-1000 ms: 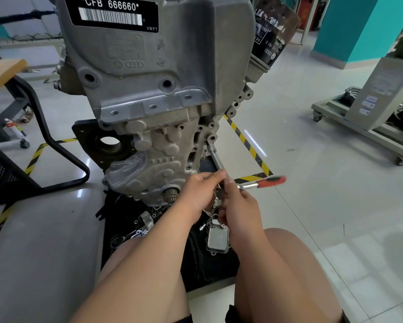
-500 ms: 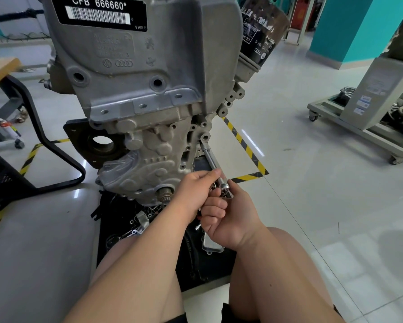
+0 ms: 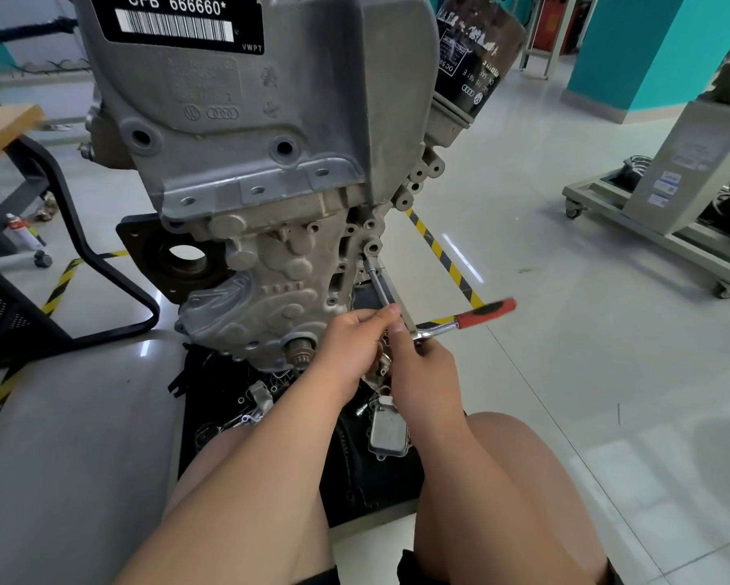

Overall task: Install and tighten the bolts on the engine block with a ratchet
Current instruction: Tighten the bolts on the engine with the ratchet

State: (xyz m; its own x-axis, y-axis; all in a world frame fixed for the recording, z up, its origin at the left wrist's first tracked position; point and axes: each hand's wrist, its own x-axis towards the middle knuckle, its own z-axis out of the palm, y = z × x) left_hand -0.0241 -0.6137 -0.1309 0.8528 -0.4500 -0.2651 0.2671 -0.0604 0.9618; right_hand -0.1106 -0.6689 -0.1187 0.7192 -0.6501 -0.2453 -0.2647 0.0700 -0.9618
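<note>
While left hand (image 3: 350, 344) pinches extension (image 3: 378, 285), right hand (image 3: 426, 373) grips ratchet (image 3: 439, 329), handle (image 3: 488, 312) back out rightward (hidden before).

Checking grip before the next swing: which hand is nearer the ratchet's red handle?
Right. The right hand holds the ratchet near its head, just beside the red handle; the left hand is farther off, pinching the extension bar.
</note>
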